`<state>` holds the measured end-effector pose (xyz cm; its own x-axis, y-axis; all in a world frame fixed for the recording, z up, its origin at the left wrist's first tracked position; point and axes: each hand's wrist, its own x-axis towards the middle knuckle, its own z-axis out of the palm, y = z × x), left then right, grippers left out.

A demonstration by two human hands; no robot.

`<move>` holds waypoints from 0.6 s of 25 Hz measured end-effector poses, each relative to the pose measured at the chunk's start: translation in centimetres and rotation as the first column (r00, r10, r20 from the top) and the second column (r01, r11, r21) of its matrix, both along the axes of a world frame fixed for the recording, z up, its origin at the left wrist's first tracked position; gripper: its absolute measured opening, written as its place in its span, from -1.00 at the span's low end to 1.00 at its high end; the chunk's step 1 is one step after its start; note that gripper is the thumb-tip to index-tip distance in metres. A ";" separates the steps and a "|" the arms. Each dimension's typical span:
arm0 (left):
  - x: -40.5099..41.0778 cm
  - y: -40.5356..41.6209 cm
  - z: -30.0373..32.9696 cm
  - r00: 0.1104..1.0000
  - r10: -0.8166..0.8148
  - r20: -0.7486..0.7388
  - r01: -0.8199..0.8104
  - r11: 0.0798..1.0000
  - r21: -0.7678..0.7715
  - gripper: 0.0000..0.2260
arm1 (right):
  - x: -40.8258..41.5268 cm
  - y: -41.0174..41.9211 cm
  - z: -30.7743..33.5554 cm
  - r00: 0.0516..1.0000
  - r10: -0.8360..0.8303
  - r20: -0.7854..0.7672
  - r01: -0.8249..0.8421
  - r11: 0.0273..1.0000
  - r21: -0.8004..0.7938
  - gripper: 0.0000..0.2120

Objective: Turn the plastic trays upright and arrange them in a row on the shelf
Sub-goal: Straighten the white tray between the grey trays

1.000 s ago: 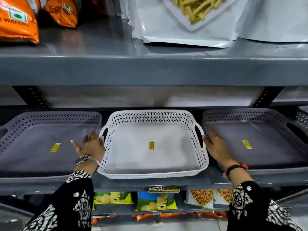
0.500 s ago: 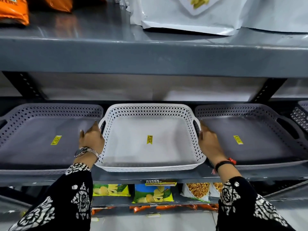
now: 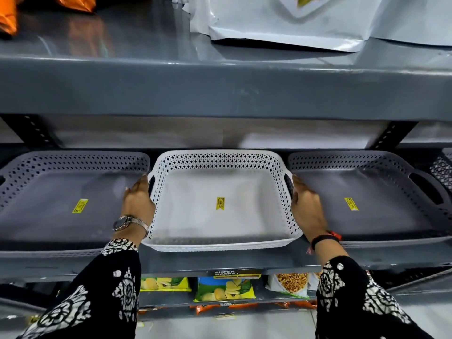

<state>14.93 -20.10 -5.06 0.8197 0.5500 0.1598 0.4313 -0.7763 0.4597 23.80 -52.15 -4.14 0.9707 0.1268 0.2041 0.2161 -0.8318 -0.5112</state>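
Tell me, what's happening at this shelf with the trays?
A person is tidying plastic trays on a grey shop shelf. Both hands are at the handles of the white tray in the middle: the left hand on one side, the right hand on the other. A grey tray and another grey tray flank it. All three sit upright in a row.

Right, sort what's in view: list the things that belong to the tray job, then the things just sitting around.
Part of the job:
white tray, middle
left grey tray
right grey tray
left hand at the white tray's left side
right hand at its right side
tray shelf

Just there:
orange snack bags, upper shelf
white pouches, upper shelf
chip packets, lower shelf
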 end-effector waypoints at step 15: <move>-0.8 -1.0 0.4 1.000 0.026 -0.004 -0.026 0.996 -0.085 -0.47 | -0.8 -0.4 -0.1 0.999 -0.008 -0.037 0.008 1.000 0.007 -0.51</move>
